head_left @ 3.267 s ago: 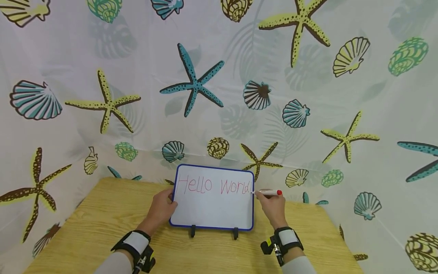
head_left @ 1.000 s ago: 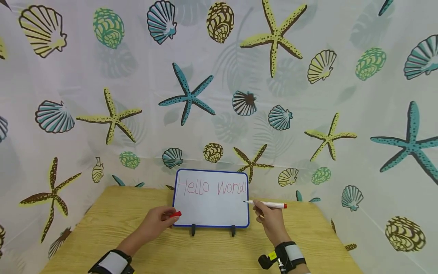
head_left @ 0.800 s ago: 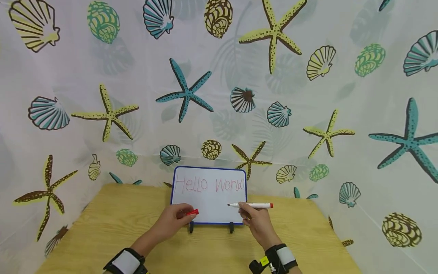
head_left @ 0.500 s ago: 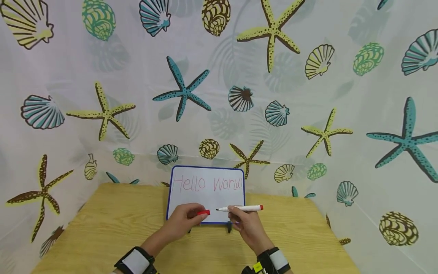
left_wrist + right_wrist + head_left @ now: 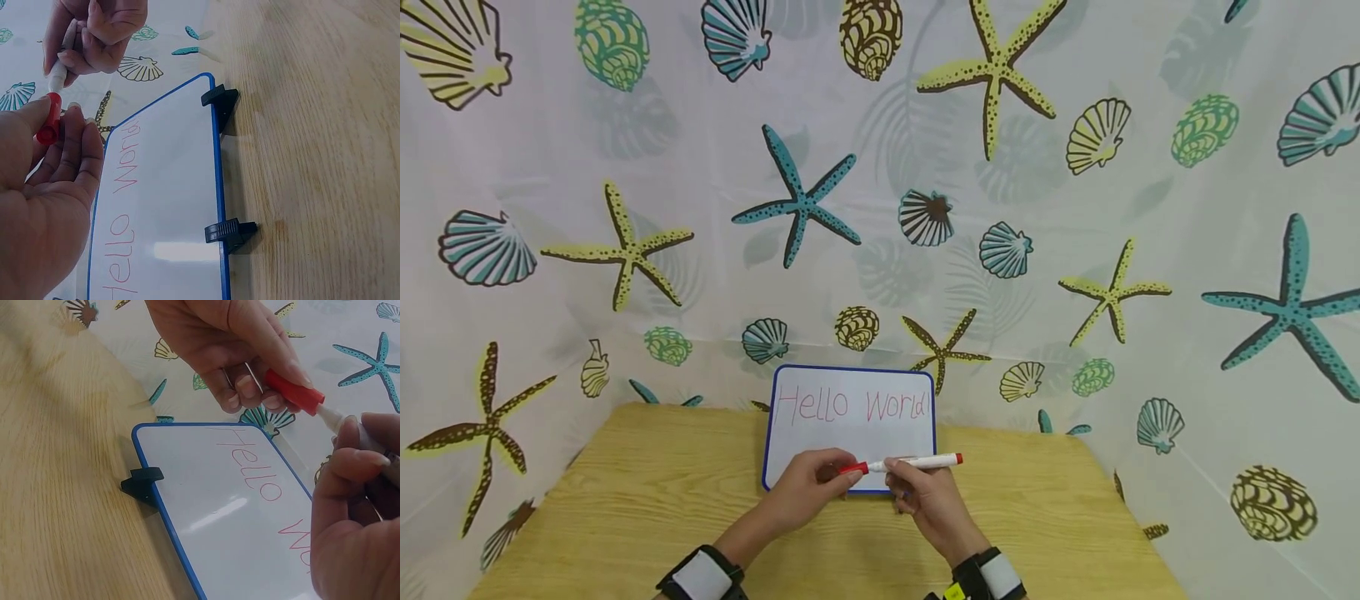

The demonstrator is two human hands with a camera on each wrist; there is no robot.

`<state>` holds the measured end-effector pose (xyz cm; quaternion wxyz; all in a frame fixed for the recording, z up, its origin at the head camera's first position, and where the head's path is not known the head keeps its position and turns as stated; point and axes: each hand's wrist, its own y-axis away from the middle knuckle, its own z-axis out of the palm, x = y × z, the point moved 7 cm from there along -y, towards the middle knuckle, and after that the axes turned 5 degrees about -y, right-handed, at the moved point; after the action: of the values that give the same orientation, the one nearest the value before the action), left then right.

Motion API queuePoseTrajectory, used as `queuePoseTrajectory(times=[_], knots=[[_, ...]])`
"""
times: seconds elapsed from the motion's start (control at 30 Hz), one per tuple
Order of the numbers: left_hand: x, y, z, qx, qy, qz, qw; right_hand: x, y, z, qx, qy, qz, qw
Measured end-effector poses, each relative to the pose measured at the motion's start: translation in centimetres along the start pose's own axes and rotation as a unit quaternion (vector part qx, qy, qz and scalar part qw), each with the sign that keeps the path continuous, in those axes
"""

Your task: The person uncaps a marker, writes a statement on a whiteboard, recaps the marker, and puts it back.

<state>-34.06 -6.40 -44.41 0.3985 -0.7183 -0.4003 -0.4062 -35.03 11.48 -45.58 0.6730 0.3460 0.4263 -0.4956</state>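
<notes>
My left hand (image 5: 808, 492) pinches a red marker cap (image 5: 295, 392) between thumb and fingers. In my right hand (image 5: 928, 496) is a white marker (image 5: 936, 461) with a red end, held near its front. The marker's tip sits inside the mouth of the cap, and a pale stretch of the front still shows between cap and fingers in the right wrist view. Just behind both hands stands a blue-framed whiteboard (image 5: 805, 437) reading "Hello World!" in red. The hands cover part of its lower edge in the head view.
Black clip feet (image 5: 228, 232) hold the whiteboard's lower edge on the wooden table (image 5: 685, 467). A white curtain (image 5: 700, 167) printed with starfish and shells hangs behind and around the table. A strap with a camera is worn on each wrist.
The left hand has let go of the board's edge and holds the red cap. The right hand has brought the marker leftward from the board's right side, and its tip has entered the cap.
</notes>
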Motion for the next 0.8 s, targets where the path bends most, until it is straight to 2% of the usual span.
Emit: queuePoseTrajectory(times=[0.4, 0.53, 0.67, 0.8], knots=[[0.5, 0.2, 1.0, -0.024, 0.029, -0.012, 0.9992, 0.7, 0.6, 0.6, -0.025, -0.016, 0.009, 0.9995], [0.5, 0.0, 0.9, -0.015, 0.033, -0.001, 0.9993, 1.0, 0.5, 1.0, -0.023, -0.032, 0.008, 0.9992], [0.8, -0.1, 0.4, -0.001, 0.027, 0.023, 0.9994, 1.0, 0.3, 1.4, -0.019, -0.044, 0.005, 0.9988], [0.8, 0.0, 0.2, -0.001, 0.02, 0.026, 0.9995, 1.3, 0.4, 1.7, -0.021, -0.051, 0.005, 0.9984]])
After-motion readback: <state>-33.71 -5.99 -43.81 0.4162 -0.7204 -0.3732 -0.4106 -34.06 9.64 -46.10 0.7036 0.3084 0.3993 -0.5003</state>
